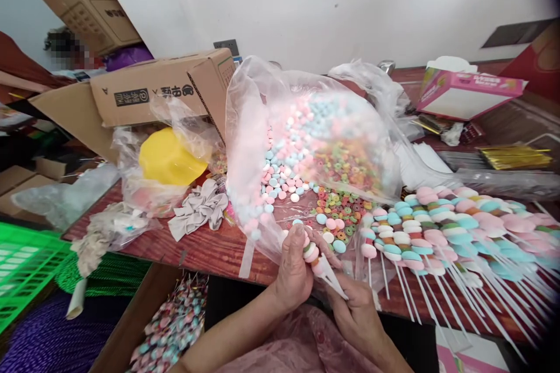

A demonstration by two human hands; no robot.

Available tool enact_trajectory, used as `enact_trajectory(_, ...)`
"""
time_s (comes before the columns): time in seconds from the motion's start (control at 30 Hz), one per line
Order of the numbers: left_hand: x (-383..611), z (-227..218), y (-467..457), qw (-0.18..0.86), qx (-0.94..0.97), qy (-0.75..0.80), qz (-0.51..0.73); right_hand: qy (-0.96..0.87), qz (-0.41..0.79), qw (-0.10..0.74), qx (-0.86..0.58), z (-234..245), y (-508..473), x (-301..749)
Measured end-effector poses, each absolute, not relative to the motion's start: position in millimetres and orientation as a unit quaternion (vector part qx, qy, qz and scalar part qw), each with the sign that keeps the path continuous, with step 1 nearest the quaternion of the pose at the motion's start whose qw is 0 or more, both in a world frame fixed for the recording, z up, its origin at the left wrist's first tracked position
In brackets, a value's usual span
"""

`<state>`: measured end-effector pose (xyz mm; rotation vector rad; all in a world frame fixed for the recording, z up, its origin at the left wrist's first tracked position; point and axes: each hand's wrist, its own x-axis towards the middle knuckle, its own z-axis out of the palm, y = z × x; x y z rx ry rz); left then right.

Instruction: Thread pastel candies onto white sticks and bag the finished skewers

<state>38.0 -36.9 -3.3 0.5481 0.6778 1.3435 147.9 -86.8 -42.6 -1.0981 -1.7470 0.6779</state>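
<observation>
Left hand (294, 271) grip pinching candy skewer (315, 257), right hand (356, 309) gripping its stick, tip hidden

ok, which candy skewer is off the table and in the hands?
The part-built skewer at the near table edge: left hand grips its candies, right hand its stick. The finished skewers lie fanned on the table to its right, untouched.

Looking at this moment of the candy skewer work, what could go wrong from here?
1. The finished skewers lie with their sticks over the table edge; a bump might tip them off.
2. Loose candies have spilled from the open bag and may roll away.
3. The left hand and right hand grip one skewer; candies could slip off.
</observation>
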Motion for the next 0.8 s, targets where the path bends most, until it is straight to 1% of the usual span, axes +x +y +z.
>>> enact_trajectory(0.1,44,-1,-35,0.693,0.265,0.294,0.603,-0.689,0.281,0.493,-0.450,-42,-87,146)
enact_trajectory(0.17,45,0,-32,0.704,0.253,0.292,0.596,-0.688,0.280,0.497,-0.449,-39,-86,146)
enact_trajectory(0.27,38,6,-25,0.736,0.191,0.304,0.574,-0.711,0.295,0.460,-0.442,-31,-86,147)
enact_trajectory(0.37,28,11,-16,0.736,0.157,0.305,0.584,-0.727,0.309,0.416,-0.450,-25,-88,147)
enact_trajectory(0.47,24,15,-10,0.747,0.165,0.294,0.573,-0.728,0.305,0.413,-0.455,-24,-91,145)
enact_trajectory(0.67,34,17,-14,0.761,0.211,0.278,0.548,-0.732,0.201,0.435,-0.484,-12,-97,153)
enact_trajectory(0.73,32,15,-12,0.755,0.223,0.286,0.547,-0.716,0.148,0.438,-0.523,0,-97,174)
enact_trajectory(0.8,24,12,-10,0.746,0.245,0.299,0.542,-0.689,0.059,0.439,-0.574,15,-97,208)
